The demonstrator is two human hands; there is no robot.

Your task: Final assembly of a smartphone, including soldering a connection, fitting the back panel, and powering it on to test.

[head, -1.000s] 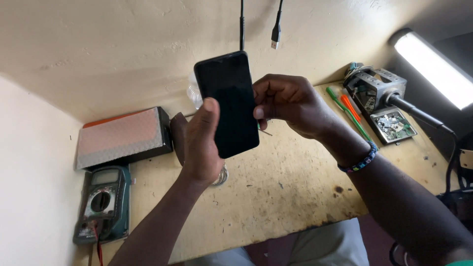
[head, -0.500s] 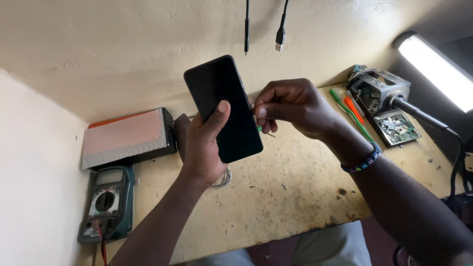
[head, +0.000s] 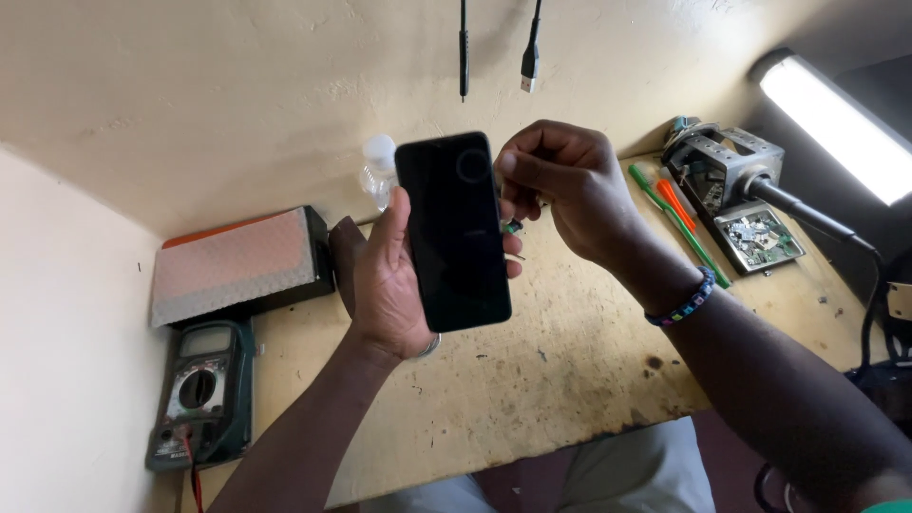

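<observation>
My left hand (head: pixel 385 285) holds a black smartphone (head: pixel 454 233) upright above the workbench, its dark screen facing me. My right hand (head: pixel 570 185) is at the phone's upper right edge, thumb and forefinger pinched together against it; whether something small is pinched there I cannot tell. A beaded bracelet (head: pixel 686 302) circles my right wrist. A small green tool tip shows just below my right hand.
A worn wooden bench (head: pixel 532 380) carries a multimeter (head: pixel 199 394) at left, a pink-topped box (head: pixel 237 261), a clear bottle (head: pixel 378 171), green and orange screwdrivers (head: pixel 679 214), a circuit board (head: pixel 760 237) and a metal holder (head: pixel 722 166). Two cables (head: pixel 527 47) hang from above; a lamp (head: pixel 836 114) glows at right.
The phone has turned more upright and both hands have shifted slightly right and up. My right hand has moved up to the phone's top right edge.
</observation>
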